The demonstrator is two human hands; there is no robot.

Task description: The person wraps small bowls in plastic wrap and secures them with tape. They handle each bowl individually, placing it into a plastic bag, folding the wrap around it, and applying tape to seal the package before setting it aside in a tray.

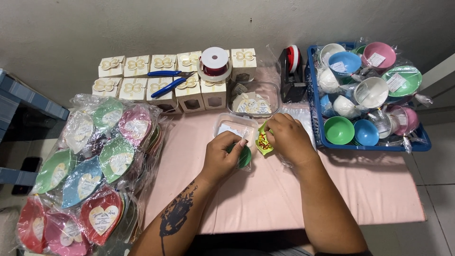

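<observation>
In the head view we look down on a desk [332,189] covered with a pink cloth. At the centre of the frame our left hand [222,159] curls over a small green bowl [245,157] that rests on the cloth; the fingers are bent around its rim and seem to pin it, though we cannot tell how firmly. Just right of it our right hand [288,138] pinches a small yellow-green dish [263,142] holding red and gold bits, fingers closed on its edge. The two pieces are near each other, almost touching. Directly above them lies a clear plastic tray [234,125], and above that a second clear tray with heart-shaped tags [251,104].

In the upper left stand cream gift boxes [163,78] with blue pliers [168,87] on top and a spool of red wire [214,64]. At the left edge lies a heap of wrapped heart-shaped dishes [90,175]; in the upper right, a blue basket [317,114] of wrapped bowls, with a tape dispenser [291,73] beside it.

We judge the step to be fitting out one small piece with its trimmings; any next move calls for a steady, fine pinch.
</observation>
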